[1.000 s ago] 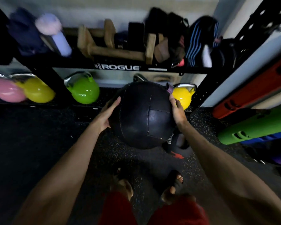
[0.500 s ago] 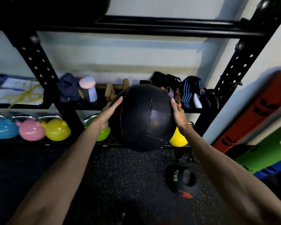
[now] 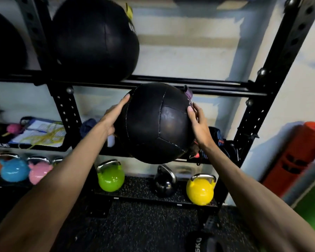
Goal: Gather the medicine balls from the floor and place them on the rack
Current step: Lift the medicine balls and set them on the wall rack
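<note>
Pressing medicine ball [image 3: 154, 124] between left hand [image 3: 114, 116] and right hand [image 3: 198, 125].

A wide gap is being left open on the top rails [image 3: 216, 87], between the shelved ball [image 3: 95, 39] and the right upright [image 3: 278, 60]. The rails' left end is being blocked by that ball. Below, the shelf [image 3: 49, 149] is being crowded with gear [image 3: 216, 137], and the bottom tier [image 3: 140, 186] is being occupied by kettlebells [image 3: 111, 179].
</note>
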Motion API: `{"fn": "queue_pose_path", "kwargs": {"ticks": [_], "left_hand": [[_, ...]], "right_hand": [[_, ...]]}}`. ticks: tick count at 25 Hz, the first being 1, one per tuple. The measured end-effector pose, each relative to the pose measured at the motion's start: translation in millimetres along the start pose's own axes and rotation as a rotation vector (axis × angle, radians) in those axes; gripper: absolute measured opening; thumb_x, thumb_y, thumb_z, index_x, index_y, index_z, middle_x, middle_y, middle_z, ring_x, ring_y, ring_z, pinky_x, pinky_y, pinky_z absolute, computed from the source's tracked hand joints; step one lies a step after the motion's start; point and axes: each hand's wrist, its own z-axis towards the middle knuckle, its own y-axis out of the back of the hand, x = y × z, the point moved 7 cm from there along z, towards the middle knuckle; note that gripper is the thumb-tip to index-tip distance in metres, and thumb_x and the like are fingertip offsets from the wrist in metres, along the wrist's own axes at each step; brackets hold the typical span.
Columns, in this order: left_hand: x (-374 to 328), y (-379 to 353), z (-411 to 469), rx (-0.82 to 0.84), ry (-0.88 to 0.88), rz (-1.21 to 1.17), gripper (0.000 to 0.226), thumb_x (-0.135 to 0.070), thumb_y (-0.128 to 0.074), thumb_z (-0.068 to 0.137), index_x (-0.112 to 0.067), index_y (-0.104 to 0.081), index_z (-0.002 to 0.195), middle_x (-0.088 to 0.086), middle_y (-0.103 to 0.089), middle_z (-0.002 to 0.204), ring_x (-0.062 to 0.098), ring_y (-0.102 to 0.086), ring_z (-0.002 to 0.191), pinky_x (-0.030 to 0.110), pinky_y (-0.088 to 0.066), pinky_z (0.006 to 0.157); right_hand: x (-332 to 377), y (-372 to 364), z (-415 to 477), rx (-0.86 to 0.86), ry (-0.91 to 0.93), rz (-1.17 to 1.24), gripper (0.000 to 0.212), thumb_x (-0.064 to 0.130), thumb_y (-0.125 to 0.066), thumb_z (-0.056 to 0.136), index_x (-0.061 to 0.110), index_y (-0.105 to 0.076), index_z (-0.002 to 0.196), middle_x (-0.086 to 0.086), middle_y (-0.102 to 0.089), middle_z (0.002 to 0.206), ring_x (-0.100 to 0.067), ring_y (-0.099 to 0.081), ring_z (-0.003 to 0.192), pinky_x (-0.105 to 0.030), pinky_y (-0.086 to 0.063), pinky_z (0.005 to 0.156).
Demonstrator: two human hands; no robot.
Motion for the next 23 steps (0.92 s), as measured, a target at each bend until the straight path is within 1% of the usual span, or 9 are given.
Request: {"fn": "queue_pose_path", "kwargs": {"ticks": [2, 4, 5, 7, 9, 13, 17, 20, 23], "left_hand": [[-37.8, -2.4, -3.8, 0.003, -0.048, 0.012, 0.086, -0.084, -0.074, 0.051, -0.024, -0.074, 0.112, -0.001, -0.077, 0.105, 0.019, -0.073, 0.1, 0.035, -0.054, 0.094], [-72.2, -4.0, -1.5, 0.028, -0.107, 0.001, 0.071, -0.076, -0.073, 0.064, -0.021, -0.075, 0.109, 0.001, -0.077, 0.106, 0.02, -0.073, 0.1, 0.032, -0.054, 0.089], [-88.6, -3.0, 0.4, 0.018, -0.122, -0.008, 0.067, -0.073, -0.075, 0.065, -0.02, -0.075, 0.107, 0.003, -0.076, 0.105, 0.021, -0.072, 0.099, 0.033, -0.054, 0.089], [-114.1, 1.1, 9.9, -0.011, -0.116, -0.029, 0.078, -0.076, -0.081, 0.051, -0.024, -0.074, 0.11, 0.003, -0.075, 0.108, 0.024, -0.07, 0.102, 0.039, -0.052, 0.097], [-129.3, 5.7, 21.3, -0.005, -0.113, -0.048, 0.091, -0.079, -0.083, 0.039, -0.03, -0.072, 0.115, 0.002, -0.073, 0.115, 0.026, -0.066, 0.11, 0.045, -0.048, 0.104], [-140.7, 6.9, 32.4, 0.069, -0.131, -0.059, 0.085, -0.078, -0.08, 0.049, -0.026, -0.074, 0.115, 0.004, -0.075, 0.111, 0.026, -0.069, 0.107, 0.044, -0.05, 0.101], [-163.3, 6.8, 40.1, 0.052, -0.21, -0.113, 0.093, -0.08, -0.079, 0.048, -0.025, -0.07, 0.123, 0.003, -0.074, 0.113, 0.026, -0.069, 0.105, 0.044, -0.052, 0.099], [-179.8, 0.5, 40.5, -0.002, -0.279, -0.148, 0.07, -0.075, -0.071, 0.067, -0.026, -0.072, 0.117, 0.002, -0.075, 0.108, 0.025, -0.07, 0.101, 0.044, -0.054, 0.095], [-188.3, -11.9, 44.5, -0.04, -0.397, -0.219, 0.038, -0.055, -0.068, 0.085, -0.024, -0.075, 0.105, 0.001, -0.077, 0.105, 0.02, -0.071, 0.102, 0.039, -0.055, 0.095]], "right_hand": [[26.1, -1.0, 11.0, -0.039, 0.079, 0.04, 0.055, 0.049, -0.051, 0.099, 0.022, -0.044, 0.147, 0.01, -0.052, 0.143, 0.004, -0.047, 0.129, -0.025, -0.035, 0.115], [47.6, -3.3, 20.8, -0.076, 0.133, 0.028, 0.058, 0.054, -0.049, 0.097, 0.027, -0.043, 0.148, 0.012, -0.049, 0.145, 0.004, -0.045, 0.132, -0.023, -0.034, 0.113], [57.7, -4.6, 26.0, -0.097, 0.159, 0.022, 0.061, 0.06, -0.048, 0.095, 0.03, -0.042, 0.148, 0.013, -0.047, 0.147, 0.003, -0.043, 0.134, -0.023, -0.033, 0.113], [71.9, -5.9, 35.6, -0.127, 0.204, 0.024, 0.064, 0.063, -0.047, 0.093, 0.033, -0.04, 0.149, 0.014, -0.044, 0.15, 0.004, -0.039, 0.136, -0.021, -0.03, 0.113], [83.7, -7.4, 42.1, -0.131, 0.237, 0.026, 0.061, 0.059, -0.048, 0.095, 0.032, -0.041, 0.149, 0.015, -0.044, 0.15, 0.005, -0.039, 0.136, -0.021, -0.03, 0.114], [105.5, -6.5, 50.8, -0.184, 0.301, 0.001, 0.059, 0.058, -0.047, 0.094, 0.03, -0.044, 0.146, 0.015, -0.048, 0.147, 0.005, -0.042, 0.134, -0.024, -0.032, 0.115], [135.1, -4.2, 72.0, -0.229, 0.404, -0.034, 0.058, 0.058, -0.046, 0.093, 0.029, -0.047, 0.144, 0.014, -0.052, 0.142, 0.002, -0.045, 0.133, -0.028, -0.034, 0.115], [146.6, 4.6, 94.7, -0.254, 0.461, -0.049, 0.055, 0.057, -0.046, 0.094, 0.031, -0.048, 0.142, 0.01, -0.053, 0.141, -0.003, -0.046, 0.133, -0.037, -0.036, 0.116], [144.5, 14.0, 122.1, -0.262, 0.449, -0.053, 0.053, 0.059, -0.045, 0.095, 0.032, -0.049, 0.141, 0.009, -0.055, 0.139, -0.005, -0.048, 0.131, -0.04, -0.038, 0.114]]}}
